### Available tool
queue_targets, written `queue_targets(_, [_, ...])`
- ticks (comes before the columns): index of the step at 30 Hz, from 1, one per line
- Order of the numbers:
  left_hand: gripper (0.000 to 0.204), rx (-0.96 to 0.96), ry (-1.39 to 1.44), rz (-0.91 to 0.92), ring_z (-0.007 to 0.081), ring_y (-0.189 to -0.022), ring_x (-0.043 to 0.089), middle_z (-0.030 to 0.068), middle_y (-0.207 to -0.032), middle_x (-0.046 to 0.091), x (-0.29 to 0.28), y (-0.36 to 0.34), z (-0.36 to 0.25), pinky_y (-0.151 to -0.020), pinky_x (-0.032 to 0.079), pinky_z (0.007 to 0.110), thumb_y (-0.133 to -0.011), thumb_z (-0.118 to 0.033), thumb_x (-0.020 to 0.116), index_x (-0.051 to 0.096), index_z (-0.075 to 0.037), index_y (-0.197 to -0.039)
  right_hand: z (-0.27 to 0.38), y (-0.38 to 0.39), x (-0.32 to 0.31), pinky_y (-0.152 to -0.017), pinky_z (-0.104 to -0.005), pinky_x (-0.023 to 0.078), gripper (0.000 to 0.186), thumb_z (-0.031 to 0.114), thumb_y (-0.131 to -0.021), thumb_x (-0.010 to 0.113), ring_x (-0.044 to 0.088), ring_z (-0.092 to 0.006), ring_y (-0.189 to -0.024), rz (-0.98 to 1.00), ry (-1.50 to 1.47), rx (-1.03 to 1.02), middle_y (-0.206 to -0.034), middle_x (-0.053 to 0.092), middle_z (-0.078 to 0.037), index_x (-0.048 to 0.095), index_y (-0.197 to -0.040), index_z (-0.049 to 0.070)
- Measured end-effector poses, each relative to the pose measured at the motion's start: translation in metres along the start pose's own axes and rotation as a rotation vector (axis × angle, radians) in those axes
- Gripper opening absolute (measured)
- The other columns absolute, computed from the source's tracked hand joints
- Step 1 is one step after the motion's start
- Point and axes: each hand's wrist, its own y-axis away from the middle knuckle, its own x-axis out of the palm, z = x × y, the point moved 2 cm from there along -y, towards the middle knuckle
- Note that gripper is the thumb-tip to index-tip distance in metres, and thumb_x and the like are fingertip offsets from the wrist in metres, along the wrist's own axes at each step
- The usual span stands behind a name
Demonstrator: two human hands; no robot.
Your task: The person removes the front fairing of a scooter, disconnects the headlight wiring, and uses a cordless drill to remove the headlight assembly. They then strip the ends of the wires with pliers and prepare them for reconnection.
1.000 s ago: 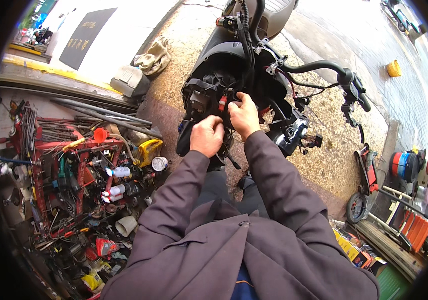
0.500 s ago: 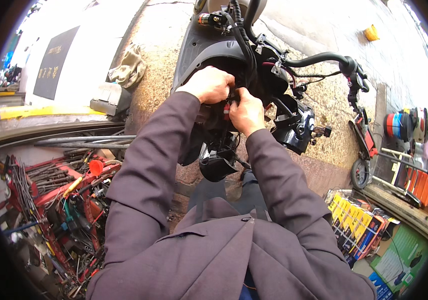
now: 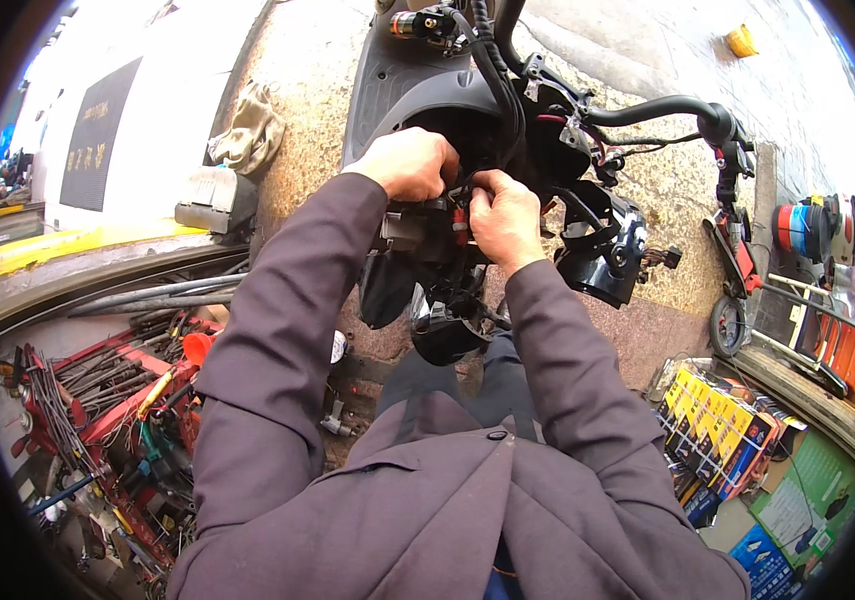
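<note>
A stripped black scooter front is seen at the far centre. Its wiring connector is pinched between the left hand and right hand, both closed tightly; it is probably best kept square, wires unstrained.

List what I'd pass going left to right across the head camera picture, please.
Red tool tray → grey box → left hand → right hand on the scooter's wiring → black handlebar grip → small red scooter → cable spool.
</note>
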Motion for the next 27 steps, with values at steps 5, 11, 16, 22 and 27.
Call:
queue_targets(5, [0.026, 0.076, 0.077, 0.004, 0.0295, -0.087, 0.068, 0.0128, -0.090, 0.072, 0.002, -0.003, 0.003, -0.080, 0.054, 0.037, -0.071, -0.013, 0.065, 0.074, -0.010, -0.095, 0.000, -0.004, 0.002, -0.073, -0.0381, 0.054, 0.015, 0.011, -0.083, 0.063, 0.069, -0.0334, -0.076, 0.029, 0.031, 0.027, -0.079, 0.069, -0.020, 0.071, -0.093, 0.002])
queue_targets(11, [0.029, 0.071, 0.112, 0.066, 0.0286, -0.090, 0.069, 0.0128, -0.092, 0.072, 0.007, -0.007, -0.002, -0.080, 0.054, 0.037, -0.071, -0.018, 0.071, 0.075, -0.014, -0.100, -0.002, -0.004, 0.006, -0.067, -0.0360, 0.054, 0.014, 0.009, -0.082, 0.064, 0.070, -0.0288, -0.068, -0.008, -0.134, 0.158, -0.075, 0.069, -0.020, 0.071, -0.088, -0.001])
queue_targets(16, [0.029, 0.122, 0.193, 0.101, 0.0276, -0.084, 0.068, 0.0139, -0.089, 0.072, 0.011, -0.015, 0.001, -0.075, 0.052, 0.036, -0.070, -0.021, 0.069, 0.073, -0.006, -0.094, 0.001, 0.002, 0.005, -0.055, -0.0323, 0.053, 0.014, 0.007, -0.085, 0.062, 0.067, -0.0184, -0.062, -0.031, -0.336, 0.269, -0.069, 0.068, -0.014, 0.070, -0.088, -0.004])
queue_targets(22, [0.026, 0.208, 0.246, 0.149, 0.0269, -0.077, 0.066, 0.0140, -0.082, 0.070, 0.017, -0.020, 0.008, -0.069, 0.050, 0.036, -0.070, -0.021, 0.067, 0.071, -0.003, -0.089, 0.001, 0.014, 0.005, -0.042, -0.0284, 0.045, 0.013, 0.006, -0.088, 0.060, 0.055, -0.0121, -0.050, -0.003, -0.839, 0.654, -0.070, 0.061, -0.008, 0.065, -0.090, -0.006])
queue_targets(27, [0.025, 0.239, 0.198, 0.144, 0.0286, -0.077, 0.066, 0.0141, -0.080, 0.069, 0.015, -0.020, 0.003, -0.070, 0.051, 0.037, -0.069, -0.020, 0.067, 0.070, -0.003, -0.087, 0.001, 0.014, 0.001, -0.037, -0.0259, 0.033, 0.013, 0.007, -0.089, 0.058, 0.043, -0.0087, -0.044, 0.032, -1.018, 0.808, -0.066, 0.053, -0.005, 0.060, -0.094, -0.005])
